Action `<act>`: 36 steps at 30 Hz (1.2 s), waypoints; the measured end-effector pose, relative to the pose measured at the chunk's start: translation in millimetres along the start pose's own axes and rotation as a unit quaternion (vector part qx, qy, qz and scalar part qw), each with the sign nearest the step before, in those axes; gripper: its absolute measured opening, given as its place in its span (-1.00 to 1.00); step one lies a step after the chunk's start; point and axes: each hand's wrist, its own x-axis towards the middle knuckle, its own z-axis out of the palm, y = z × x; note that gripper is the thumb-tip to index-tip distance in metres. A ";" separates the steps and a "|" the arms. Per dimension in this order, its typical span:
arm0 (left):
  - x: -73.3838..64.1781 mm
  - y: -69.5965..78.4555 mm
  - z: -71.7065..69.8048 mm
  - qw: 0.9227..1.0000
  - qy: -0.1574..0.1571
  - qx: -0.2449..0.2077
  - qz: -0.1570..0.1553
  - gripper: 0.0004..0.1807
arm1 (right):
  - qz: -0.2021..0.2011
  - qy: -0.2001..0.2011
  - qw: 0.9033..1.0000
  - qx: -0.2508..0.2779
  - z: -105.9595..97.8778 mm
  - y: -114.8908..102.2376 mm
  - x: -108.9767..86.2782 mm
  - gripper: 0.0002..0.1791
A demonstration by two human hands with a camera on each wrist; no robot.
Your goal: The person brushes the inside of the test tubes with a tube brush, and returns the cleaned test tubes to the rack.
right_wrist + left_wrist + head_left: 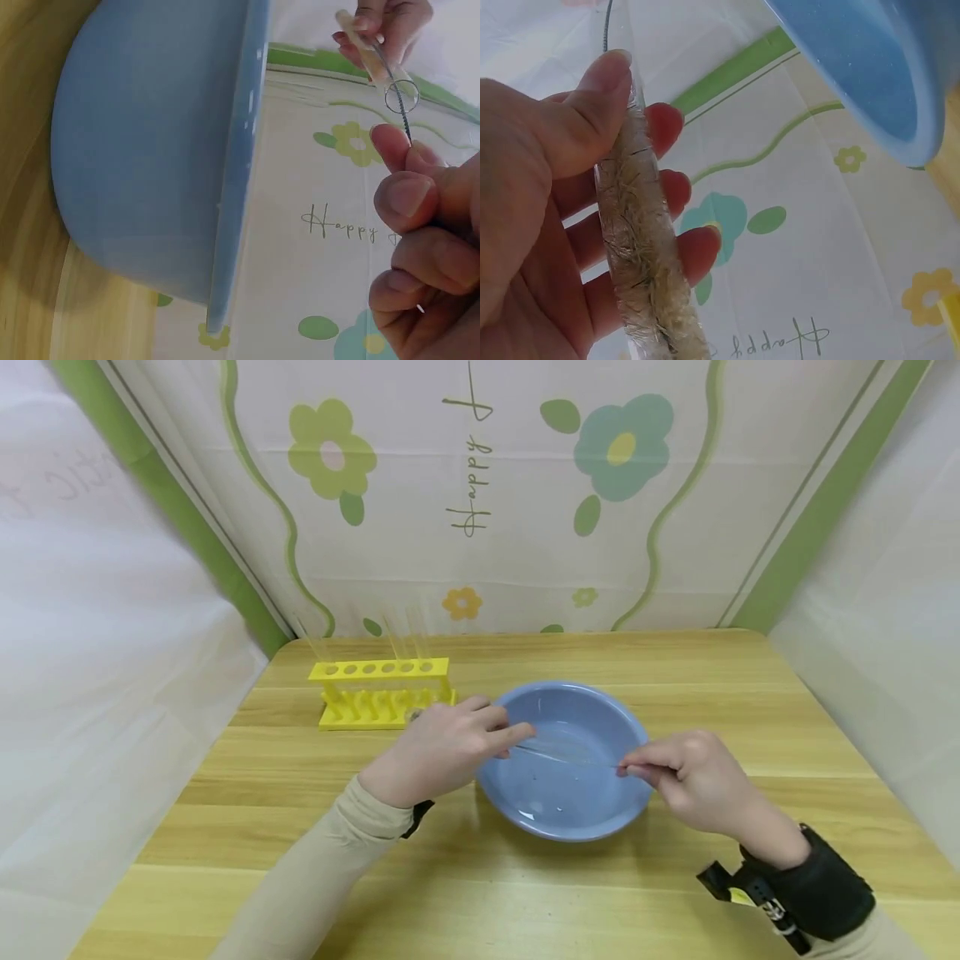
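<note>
My left hand grips a clear glass test tube over the left side of a blue basin. Inside the tube sits a test tube brush, its pale bristles packed along the glass. The brush's thin twisted wire handle comes out of the tube's open mouth. Over the basin's right rim, my right hand pinches the end of that wire between thumb and forefinger. In the head view the left hand hides most of the tube.
Behind my left hand stands a yellow test tube rack with several clear tubes in it. A little water shows in the basin. The wooden table ends at a flower-printed cloth, with more cloth on both sides.
</note>
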 end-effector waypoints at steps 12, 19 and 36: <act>-9.7 -8.2 -2.9 1.000 0.014 0.013 -0.019 -0.71 | 0.174 -0.073 0.976 0.108 -14.3 0.1 -11.8 -0.75; -11.0 -8.4 -3.8 0.999 0.021 0.023 -0.018 -0.65 | 0.197 -0.095 0.965 0.147 -20.7 4.8 -16.9 -0.75; -13.8 -10.6 -7.7 0.999 0.022 0.034 -0.022 -0.60 | 0.223 -0.115 0.953 0.169 -30.2 10.8 -23.7 -0.73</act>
